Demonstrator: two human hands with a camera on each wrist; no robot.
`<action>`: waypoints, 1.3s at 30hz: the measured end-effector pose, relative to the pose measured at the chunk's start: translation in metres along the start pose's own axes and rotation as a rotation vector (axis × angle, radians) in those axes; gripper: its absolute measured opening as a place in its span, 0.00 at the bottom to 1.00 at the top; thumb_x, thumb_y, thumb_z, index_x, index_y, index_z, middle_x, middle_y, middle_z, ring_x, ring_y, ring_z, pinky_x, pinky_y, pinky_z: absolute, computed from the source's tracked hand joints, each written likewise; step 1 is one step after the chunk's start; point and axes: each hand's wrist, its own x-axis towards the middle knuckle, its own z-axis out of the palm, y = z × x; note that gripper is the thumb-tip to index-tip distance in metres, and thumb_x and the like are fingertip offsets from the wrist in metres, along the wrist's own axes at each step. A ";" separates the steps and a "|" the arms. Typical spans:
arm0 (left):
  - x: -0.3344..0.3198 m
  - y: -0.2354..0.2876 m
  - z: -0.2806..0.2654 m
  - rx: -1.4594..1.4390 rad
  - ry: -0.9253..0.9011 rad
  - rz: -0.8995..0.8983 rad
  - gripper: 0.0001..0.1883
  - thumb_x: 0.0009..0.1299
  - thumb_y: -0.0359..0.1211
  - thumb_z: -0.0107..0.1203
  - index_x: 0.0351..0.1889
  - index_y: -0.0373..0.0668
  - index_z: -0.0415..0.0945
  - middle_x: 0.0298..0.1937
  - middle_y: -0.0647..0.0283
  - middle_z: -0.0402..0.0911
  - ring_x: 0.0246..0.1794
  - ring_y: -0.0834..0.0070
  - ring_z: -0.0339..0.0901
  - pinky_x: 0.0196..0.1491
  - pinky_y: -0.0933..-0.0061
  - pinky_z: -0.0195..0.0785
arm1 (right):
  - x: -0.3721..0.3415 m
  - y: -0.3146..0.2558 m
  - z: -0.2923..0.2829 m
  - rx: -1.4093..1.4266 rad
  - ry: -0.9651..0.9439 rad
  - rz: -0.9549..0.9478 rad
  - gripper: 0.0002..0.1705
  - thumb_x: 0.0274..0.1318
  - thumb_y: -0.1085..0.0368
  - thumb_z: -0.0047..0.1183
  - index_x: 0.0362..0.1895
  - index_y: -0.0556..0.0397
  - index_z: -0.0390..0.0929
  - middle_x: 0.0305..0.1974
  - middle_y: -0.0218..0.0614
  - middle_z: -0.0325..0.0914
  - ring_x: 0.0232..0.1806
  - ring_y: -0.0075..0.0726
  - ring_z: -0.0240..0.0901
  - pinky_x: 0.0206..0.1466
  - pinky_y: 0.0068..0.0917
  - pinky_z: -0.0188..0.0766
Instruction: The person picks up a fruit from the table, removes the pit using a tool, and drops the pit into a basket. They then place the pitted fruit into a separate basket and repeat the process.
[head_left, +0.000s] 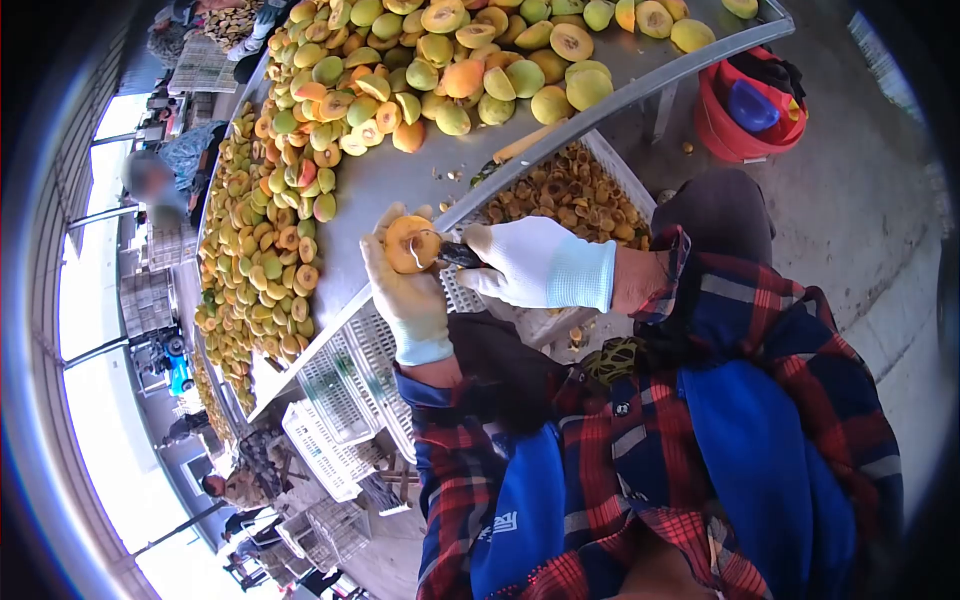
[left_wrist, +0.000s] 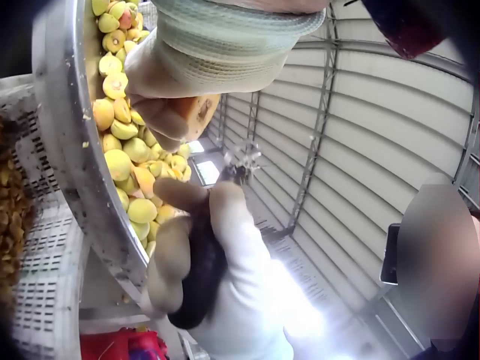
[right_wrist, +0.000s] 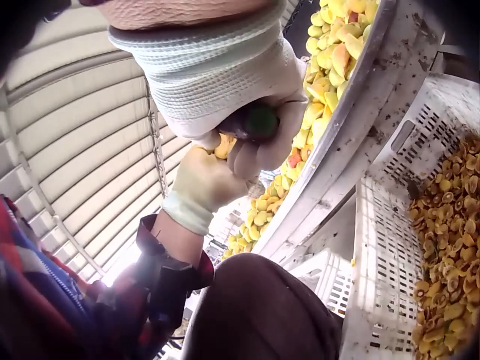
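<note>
A halved yellow peach (head_left: 408,245) sits in my gloved left hand (head_left: 410,300), its orange cut face turned up and fingers curled round its side. My gloved right hand (head_left: 530,262) grips the black handle (left_wrist: 201,277) of a pitting knife (head_left: 460,254). Its thin curved metal end overlaps the cut face in the head view. The left wrist view has the metal end (left_wrist: 238,169) standing apart from the peach half (left_wrist: 201,112). In the right wrist view, the right hand hides most of the peach and the left fingers.
A metal table (head_left: 345,215) beside my hands bears heaps of halved peaches (head_left: 265,270). Below its edge stands a white crate (head_left: 625,180) of brown pits and scraps. More white crates (head_left: 325,440) stand at left, and a red bucket (head_left: 715,125) at right. Other people work farther along.
</note>
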 end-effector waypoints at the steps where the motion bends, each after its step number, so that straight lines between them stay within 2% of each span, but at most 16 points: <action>1: -0.007 -0.002 0.008 -0.017 0.031 0.033 0.30 0.77 0.56 0.35 0.58 0.39 0.67 0.50 0.48 0.77 0.42 0.63 0.78 0.43 0.68 0.72 | -0.001 -0.003 -0.002 0.027 0.006 0.009 0.19 0.61 0.52 0.53 0.44 0.55 0.69 0.27 0.51 0.76 0.30 0.62 0.75 0.32 0.49 0.71; 2: -0.013 -0.003 0.017 -0.034 0.062 0.067 0.30 0.78 0.55 0.33 0.60 0.38 0.67 0.52 0.49 0.77 0.46 0.64 0.76 0.52 0.63 0.71 | 0.000 -0.002 0.001 0.028 0.005 0.010 0.19 0.61 0.52 0.53 0.44 0.55 0.69 0.27 0.51 0.76 0.30 0.62 0.75 0.32 0.49 0.71; 3: -0.017 -0.005 0.025 -0.061 0.104 0.081 0.31 0.78 0.55 0.33 0.59 0.37 0.67 0.52 0.49 0.76 0.48 0.65 0.76 0.53 0.64 0.70 | 0.001 0.000 0.004 0.022 -0.008 0.024 0.21 0.60 0.51 0.53 0.42 0.57 0.70 0.26 0.52 0.77 0.31 0.61 0.76 0.34 0.49 0.72; 8: -0.019 -0.017 0.019 0.162 0.129 0.197 0.30 0.78 0.54 0.33 0.56 0.34 0.68 0.48 0.51 0.77 0.45 0.67 0.76 0.50 0.70 0.71 | 0.004 0.001 0.012 0.034 -0.130 0.148 0.22 0.59 0.50 0.52 0.39 0.60 0.72 0.27 0.54 0.77 0.33 0.63 0.77 0.37 0.49 0.73; 12: -0.018 -0.022 0.024 0.434 0.261 0.287 0.26 0.78 0.47 0.34 0.48 0.32 0.72 0.42 0.51 0.79 0.39 0.70 0.77 0.44 0.74 0.72 | 0.002 0.014 0.035 0.156 -0.105 0.090 0.17 0.60 0.56 0.52 0.39 0.60 0.71 0.25 0.55 0.75 0.31 0.64 0.75 0.33 0.49 0.72; 15: -0.012 -0.027 0.020 0.351 0.312 0.259 0.24 0.77 0.46 0.36 0.44 0.33 0.74 0.38 0.51 0.80 0.37 0.71 0.77 0.41 0.75 0.72 | 0.008 0.018 0.034 0.441 -0.316 0.184 0.17 0.61 0.56 0.51 0.38 0.61 0.72 0.23 0.51 0.76 0.24 0.53 0.77 0.28 0.42 0.72; 17: -0.007 -0.030 0.011 0.374 0.288 0.287 0.23 0.77 0.45 0.36 0.41 0.34 0.75 0.32 0.53 0.81 0.32 0.73 0.76 0.37 0.76 0.71 | 0.012 0.005 0.011 0.746 -0.622 0.475 0.17 0.64 0.57 0.48 0.37 0.62 0.73 0.19 0.42 0.76 0.17 0.36 0.75 0.22 0.32 0.69; 18: -0.009 -0.027 0.013 0.373 0.290 0.289 0.23 0.77 0.45 0.36 0.41 0.34 0.75 0.32 0.53 0.81 0.32 0.73 0.76 0.37 0.76 0.71 | 0.012 0.007 0.010 0.744 -0.624 0.474 0.17 0.64 0.57 0.48 0.37 0.62 0.73 0.19 0.42 0.76 0.17 0.36 0.75 0.22 0.32 0.69; 21: -0.014 -0.018 0.016 0.362 0.154 0.273 0.23 0.79 0.42 0.35 0.36 0.34 0.75 0.28 0.60 0.81 0.22 0.81 0.69 0.31 0.80 0.63 | 0.008 0.010 -0.001 1.200 -0.835 0.425 0.21 0.67 0.54 0.46 0.38 0.63 0.74 0.15 0.27 0.66 0.13 0.25 0.67 0.14 0.23 0.64; 24: -0.017 -0.015 0.014 0.285 -0.015 0.318 0.30 0.79 0.53 0.34 0.37 0.34 0.75 0.31 0.56 0.82 0.22 0.80 0.69 0.32 0.79 0.65 | 0.002 0.006 0.000 1.512 -0.927 0.413 0.21 0.69 0.52 0.45 0.40 0.61 0.74 0.15 0.26 0.67 0.11 0.22 0.63 0.14 0.22 0.62; 27: -0.011 -0.023 0.016 -0.022 0.023 0.165 0.30 0.76 0.57 0.39 0.45 0.37 0.74 0.34 0.54 0.80 0.22 0.75 0.72 0.27 0.77 0.67 | 0.002 -0.012 0.000 1.115 -0.669 0.377 0.18 0.67 0.53 0.46 0.40 0.57 0.73 0.17 0.28 0.71 0.13 0.24 0.66 0.16 0.22 0.63; 30: -0.011 -0.020 0.023 -0.149 0.010 0.061 0.30 0.74 0.59 0.42 0.49 0.40 0.73 0.38 0.54 0.79 0.21 0.70 0.74 0.24 0.74 0.69 | 0.002 -0.001 0.019 0.915 -0.514 0.381 0.19 0.64 0.55 0.49 0.49 0.59 0.71 0.20 0.32 0.73 0.17 0.25 0.72 0.18 0.24 0.68; 31: -0.008 -0.023 0.021 -0.155 0.010 0.078 0.30 0.74 0.58 0.42 0.50 0.40 0.72 0.38 0.54 0.79 0.22 0.69 0.74 0.24 0.73 0.69 | 0.000 0.009 0.026 0.776 -0.433 0.262 0.21 0.63 0.56 0.50 0.52 0.59 0.69 0.21 0.32 0.74 0.20 0.25 0.74 0.20 0.26 0.70; 32: -0.009 -0.025 0.021 -0.159 0.018 0.086 0.30 0.74 0.58 0.42 0.52 0.40 0.71 0.38 0.55 0.79 0.23 0.69 0.75 0.24 0.72 0.70 | 0.002 0.011 0.026 0.605 -0.338 0.132 0.25 0.57 0.52 0.55 0.51 0.56 0.70 0.25 0.44 0.76 0.26 0.52 0.76 0.32 0.38 0.72; 34: -0.010 -0.025 0.015 -0.203 0.107 0.003 0.30 0.75 0.59 0.40 0.53 0.40 0.70 0.40 0.53 0.79 0.25 0.71 0.74 0.26 0.75 0.67 | 0.002 0.016 0.014 0.199 -0.317 -0.066 0.25 0.57 0.51 0.54 0.51 0.55 0.71 0.28 0.50 0.77 0.29 0.59 0.76 0.34 0.42 0.72; 39: 0.002 -0.010 -0.022 -0.307 0.238 0.085 0.29 0.74 0.58 0.42 0.53 0.42 0.71 0.44 0.56 0.78 0.23 0.72 0.71 0.23 0.77 0.62 | -0.013 0.034 0.008 -0.349 -0.632 0.080 0.19 0.54 0.54 0.52 0.42 0.55 0.78 0.32 0.50 0.81 0.37 0.56 0.80 0.40 0.45 0.76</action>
